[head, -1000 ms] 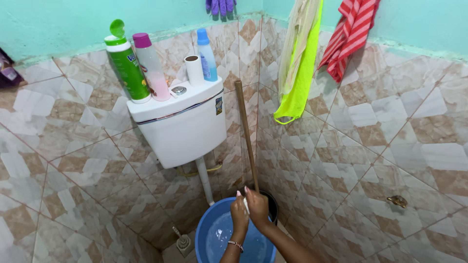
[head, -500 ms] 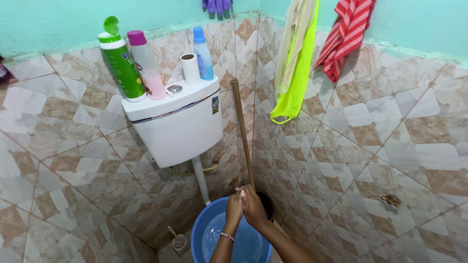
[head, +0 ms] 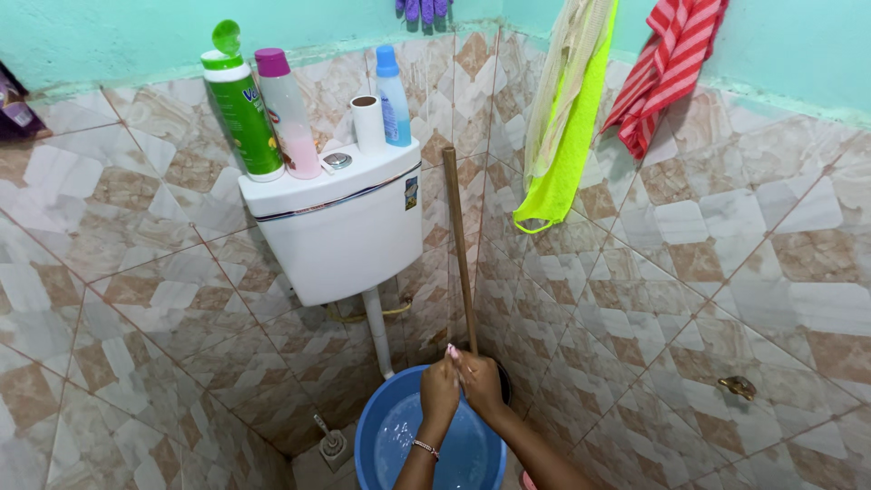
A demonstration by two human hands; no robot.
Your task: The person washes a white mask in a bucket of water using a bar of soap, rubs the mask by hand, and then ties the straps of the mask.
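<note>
Left hand [head: 439,390] and right hand [head: 479,383] pressed together, both closed around lower end of wooden stick [head: 458,245]; stick upright over blue bucket [head: 386,436]; white cistern [head: 340,227] just beside

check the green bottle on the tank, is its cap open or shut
Open. The green bottle's flip cap stands raised above its neck, hinged back. It stands upright on the toilet tank.

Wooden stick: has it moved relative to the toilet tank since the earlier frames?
No. The wooden stick leans beside the toilet tank as before, both hands low on it.
</note>
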